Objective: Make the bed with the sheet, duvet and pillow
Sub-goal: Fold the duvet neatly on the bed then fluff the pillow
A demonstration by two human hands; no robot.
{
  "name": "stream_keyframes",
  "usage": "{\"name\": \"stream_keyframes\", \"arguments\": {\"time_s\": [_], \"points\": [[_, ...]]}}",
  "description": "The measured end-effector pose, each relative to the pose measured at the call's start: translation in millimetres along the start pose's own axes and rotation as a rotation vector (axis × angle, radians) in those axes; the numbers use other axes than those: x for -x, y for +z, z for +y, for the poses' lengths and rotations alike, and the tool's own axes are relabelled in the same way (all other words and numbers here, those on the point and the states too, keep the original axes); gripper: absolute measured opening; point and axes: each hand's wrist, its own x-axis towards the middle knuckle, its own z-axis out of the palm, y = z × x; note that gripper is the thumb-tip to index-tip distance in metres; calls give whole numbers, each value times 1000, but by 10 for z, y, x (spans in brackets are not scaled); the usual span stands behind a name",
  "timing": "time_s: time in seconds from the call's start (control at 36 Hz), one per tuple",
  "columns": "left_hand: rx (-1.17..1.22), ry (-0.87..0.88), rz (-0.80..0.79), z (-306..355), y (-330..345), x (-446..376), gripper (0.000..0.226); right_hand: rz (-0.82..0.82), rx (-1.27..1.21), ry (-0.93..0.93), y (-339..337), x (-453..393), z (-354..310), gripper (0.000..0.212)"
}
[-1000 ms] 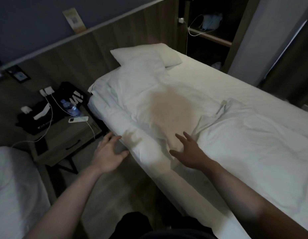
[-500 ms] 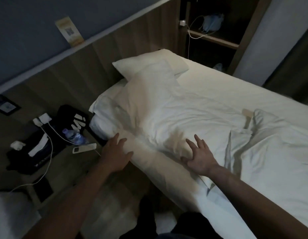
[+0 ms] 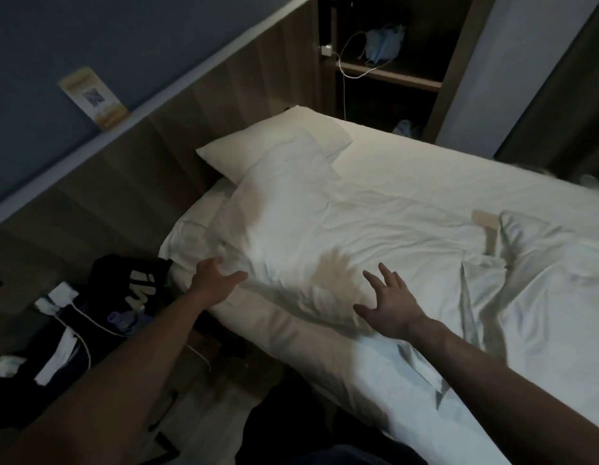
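A white pillow (image 3: 278, 142) lies at the head of the bed against the wooden headboard. The white duvet (image 3: 325, 229) is spread loosely over the mattress, wrinkled and bunched at the right. The white sheet (image 3: 409, 166) covers the far side of the mattress. My left hand (image 3: 212, 280) reaches to the near corner of the duvet with fingers spread, touching its edge. My right hand (image 3: 390, 303) rests on the duvet near the bed's near edge, fingers spread and straight.
A bedside table (image 3: 204, 350) at the left carries a black bag (image 3: 130, 276), cables and a bottle. A wooden shelf (image 3: 392, 75) with a blue mask stands past the bed's head. Another bed's corner shows at far left.
Both hands have moved forward toward the head of the bed. My left hand has come from beside the mattress onto the duvet's corner. The view has shifted closer to the pillow.
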Motion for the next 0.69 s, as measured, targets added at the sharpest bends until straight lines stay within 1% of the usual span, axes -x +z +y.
{"name": "stream_keyframes", "arguments": {"time_s": [0.17,0.28,0.33,0.42,0.47,0.56,0.61,0.67,0.69], "points": [[125,-108,-33,110,-320,-854,101,-15,-29,33,-39,-599,-272,84],[60,-115,-49,235,-442,-1524,106,3,-86,68,-2,-1152,-455,83],[18,-83,-45,317,-461,-1894,108,6,-107,87,55,-1463,-553,82],[-64,43,-30,494,-446,-2479,113,14,-140,114,187,-1969,-699,82],[-88,98,-41,600,-390,-2905,116,30,-166,119,317,-2327,-787,82],[-107,127,-60,513,-182,-3829,112,53,-205,127,549,-2849,-888,82],[-33,137,-72,548,-93,-4112,108,79,-238,123,708,-3171,-938,82],[101,112,-87,657,-20,-4135,103,105,-271,118,882,-3485,-977,83],[137,97,-113,658,46,-4184,104,119,-289,120,968,-3639,-990,85]]}}
